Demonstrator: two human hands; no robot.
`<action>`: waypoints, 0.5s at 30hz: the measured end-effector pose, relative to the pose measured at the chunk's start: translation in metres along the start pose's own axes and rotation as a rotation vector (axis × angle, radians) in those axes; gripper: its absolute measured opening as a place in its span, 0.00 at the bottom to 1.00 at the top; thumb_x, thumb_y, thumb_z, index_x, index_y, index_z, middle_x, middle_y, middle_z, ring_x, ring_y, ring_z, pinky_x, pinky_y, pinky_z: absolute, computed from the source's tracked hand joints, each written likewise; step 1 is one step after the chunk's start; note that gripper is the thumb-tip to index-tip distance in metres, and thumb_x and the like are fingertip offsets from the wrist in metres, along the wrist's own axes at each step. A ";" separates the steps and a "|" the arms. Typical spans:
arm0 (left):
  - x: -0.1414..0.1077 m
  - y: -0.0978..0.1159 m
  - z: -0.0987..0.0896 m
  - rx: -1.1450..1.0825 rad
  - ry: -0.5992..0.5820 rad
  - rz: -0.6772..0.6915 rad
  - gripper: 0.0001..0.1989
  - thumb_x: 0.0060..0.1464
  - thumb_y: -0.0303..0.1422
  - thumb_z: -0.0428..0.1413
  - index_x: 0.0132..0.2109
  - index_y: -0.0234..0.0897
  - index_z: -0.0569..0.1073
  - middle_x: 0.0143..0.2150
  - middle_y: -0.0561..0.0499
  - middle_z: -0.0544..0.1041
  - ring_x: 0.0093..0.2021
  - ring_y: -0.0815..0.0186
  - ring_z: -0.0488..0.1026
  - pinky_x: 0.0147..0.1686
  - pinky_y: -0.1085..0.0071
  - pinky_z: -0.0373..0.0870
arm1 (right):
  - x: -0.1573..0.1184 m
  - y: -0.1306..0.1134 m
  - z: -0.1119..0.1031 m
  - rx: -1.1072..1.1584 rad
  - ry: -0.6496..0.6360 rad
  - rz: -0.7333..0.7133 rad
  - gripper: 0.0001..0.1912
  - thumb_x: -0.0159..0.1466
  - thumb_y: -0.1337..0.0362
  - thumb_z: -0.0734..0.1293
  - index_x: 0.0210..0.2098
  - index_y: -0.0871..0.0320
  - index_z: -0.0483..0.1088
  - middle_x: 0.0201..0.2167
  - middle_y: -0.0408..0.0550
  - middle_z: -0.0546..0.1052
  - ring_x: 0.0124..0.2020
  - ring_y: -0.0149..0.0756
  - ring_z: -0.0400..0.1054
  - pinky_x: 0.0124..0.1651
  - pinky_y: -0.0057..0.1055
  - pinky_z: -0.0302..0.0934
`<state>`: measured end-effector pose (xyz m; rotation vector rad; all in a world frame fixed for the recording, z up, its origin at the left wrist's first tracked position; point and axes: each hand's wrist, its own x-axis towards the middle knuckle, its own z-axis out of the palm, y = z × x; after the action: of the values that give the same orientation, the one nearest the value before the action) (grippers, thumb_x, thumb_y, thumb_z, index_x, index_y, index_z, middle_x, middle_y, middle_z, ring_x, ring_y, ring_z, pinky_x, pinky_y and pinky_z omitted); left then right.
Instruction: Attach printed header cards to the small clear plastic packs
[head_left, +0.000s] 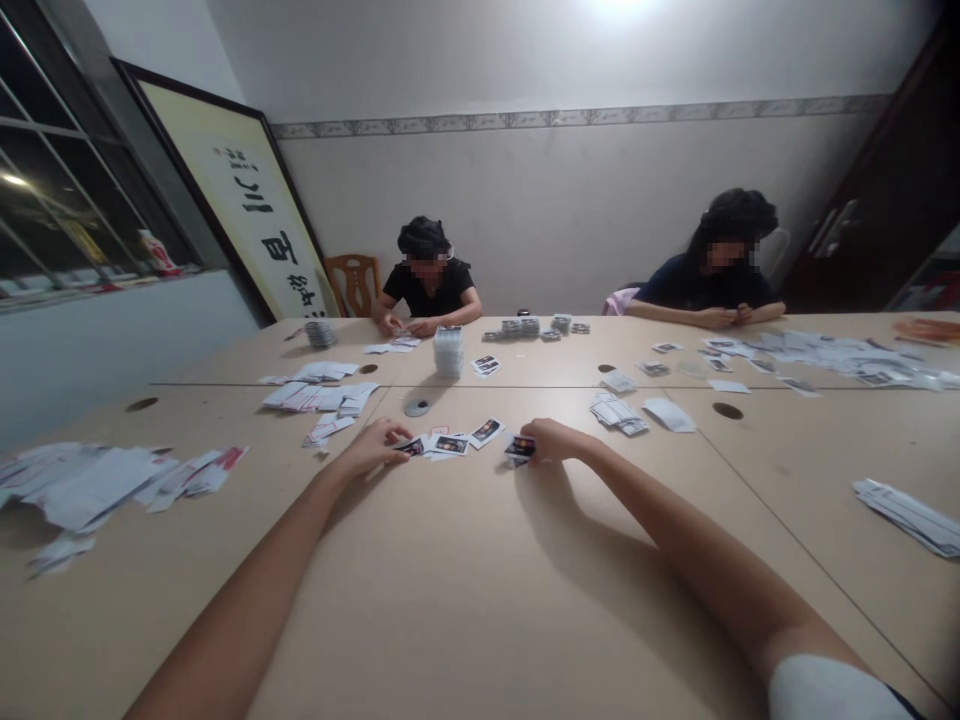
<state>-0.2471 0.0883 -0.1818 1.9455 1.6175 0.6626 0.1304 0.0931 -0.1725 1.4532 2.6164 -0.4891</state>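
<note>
My left hand [373, 445] is closed at the near edge of the table's middle seam, its fingertips pinching the left end of a dark picture card [410, 448]. Beside it lie more loose cards: a white-bordered picture card [451, 445] and another tilted card [487, 432]. To the right, my right hand [553, 440] grips a small stack of picture cards [520, 447], the top one dark with orange spots. The undersides of the fingers on that hand are hidden. A grey round disc [417, 407] rests just beyond the loose cards.
A tall stack of cards [448, 352] stands beyond my hands. White paper slips [319, 398] and torn papers [90, 480] lie to the left. Paper packets [619, 412] and a folded paper bundle [907, 515] are rightward. Two people [427, 290] [705, 290] sit across the table.
</note>
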 end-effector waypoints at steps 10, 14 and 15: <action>-0.008 -0.001 -0.001 0.093 0.049 0.097 0.17 0.44 0.42 0.63 0.39 0.37 0.76 0.43 0.44 0.76 0.47 0.53 0.74 0.45 0.62 0.71 | 0.045 -0.035 -0.004 -0.113 0.215 -0.260 0.17 0.70 0.60 0.69 0.56 0.59 0.71 0.61 0.54 0.71 0.57 0.46 0.71 0.56 0.49 0.69; -0.009 -0.002 -0.005 0.197 -0.005 0.138 0.12 0.54 0.41 0.62 0.34 0.35 0.76 0.42 0.46 0.76 0.44 0.58 0.73 0.49 0.59 0.70 | 0.066 -0.043 -0.017 -0.212 0.089 -0.281 0.17 0.70 0.59 0.68 0.55 0.58 0.72 0.56 0.53 0.74 0.54 0.44 0.72 0.55 0.48 0.70; -0.009 -0.002 -0.006 0.215 -0.022 0.143 0.13 0.56 0.41 0.61 0.35 0.35 0.76 0.42 0.46 0.76 0.43 0.60 0.73 0.49 0.59 0.70 | 0.069 -0.045 -0.020 -0.233 0.064 -0.270 0.17 0.70 0.58 0.68 0.55 0.58 0.72 0.56 0.53 0.75 0.53 0.44 0.73 0.55 0.48 0.70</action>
<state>-0.2542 0.0804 -0.1792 2.2319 1.6037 0.5375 0.0567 0.1332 -0.1610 1.0701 2.8212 -0.1537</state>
